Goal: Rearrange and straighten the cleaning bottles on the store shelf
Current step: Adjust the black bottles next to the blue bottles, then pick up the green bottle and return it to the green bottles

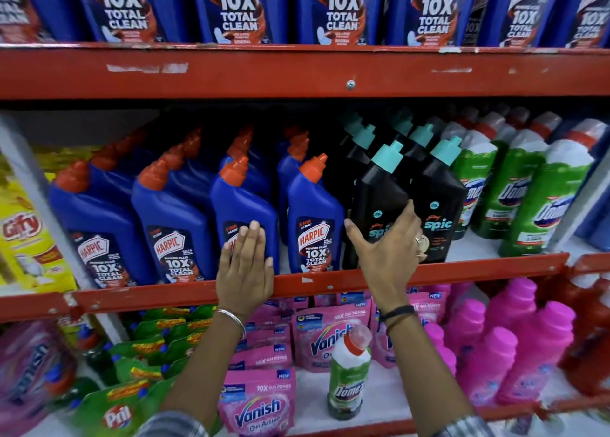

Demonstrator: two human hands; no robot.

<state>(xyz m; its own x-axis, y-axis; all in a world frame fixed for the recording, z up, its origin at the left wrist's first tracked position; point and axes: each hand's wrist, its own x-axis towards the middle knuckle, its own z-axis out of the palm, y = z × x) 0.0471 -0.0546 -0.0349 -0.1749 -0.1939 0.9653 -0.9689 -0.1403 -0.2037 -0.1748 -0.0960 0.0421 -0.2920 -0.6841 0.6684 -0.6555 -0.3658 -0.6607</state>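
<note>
Rows of blue Harpic bottles with orange caps stand on the middle shelf. My left hand (246, 265) lies flat, fingers together, against the front of the third blue Harpic bottle (244, 202). To its right stands another Harpic bottle (313, 218). My right hand (386, 248) wraps the lower front of a black Spic bottle (376, 192) with a teal cap, which tilts to the left. A second black Spic bottle (440, 205) stands just to its right. Green Domex bottles (548, 202) fill the right end.
The red shelf rail (330, 285) runs under both hands. Above it, a higher red rail (297, 73) carries larger Harpic bottles. Below are pink Vanish pouches (260, 403), one lone Domex bottle (350, 370), pink bottles (515, 347) and green Pril pouches (122, 403). Yellow Gifty packs (26, 235) sit at the left.
</note>
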